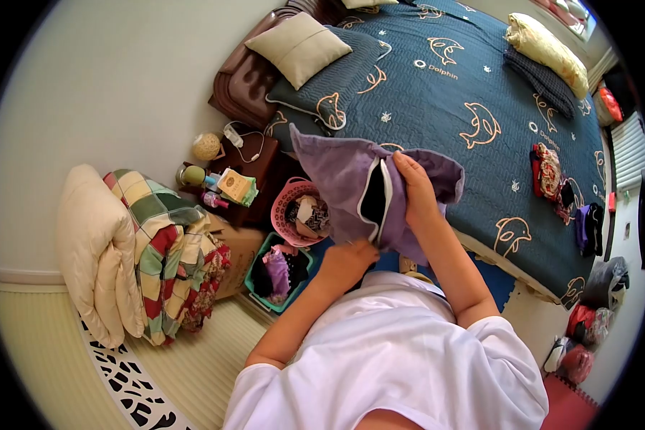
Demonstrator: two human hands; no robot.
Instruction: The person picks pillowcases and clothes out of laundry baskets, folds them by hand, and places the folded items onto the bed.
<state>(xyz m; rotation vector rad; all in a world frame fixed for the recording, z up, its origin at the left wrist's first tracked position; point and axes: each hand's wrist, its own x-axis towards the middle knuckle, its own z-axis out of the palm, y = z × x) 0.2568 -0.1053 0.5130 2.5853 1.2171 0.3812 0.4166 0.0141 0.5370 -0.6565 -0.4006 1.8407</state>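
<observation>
You wear a loose, plain white top of smooth fabric with short, wide sleeves and a rounded neckline; soft creases run across the front.

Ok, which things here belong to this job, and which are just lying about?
In the job:
- purple cover, zip open
- left hand and right hand, both on it

Apparently just lying about:
- beige cushion
- pink basket of cloth items
- checked quilt
- cream duvet

The bed [437, 132] is carrying a dark quilted pillow [301, 98], a dark folded cloth [541, 82], red patterned clothes [549, 172], and purple and black clothes [589, 229].
</observation>
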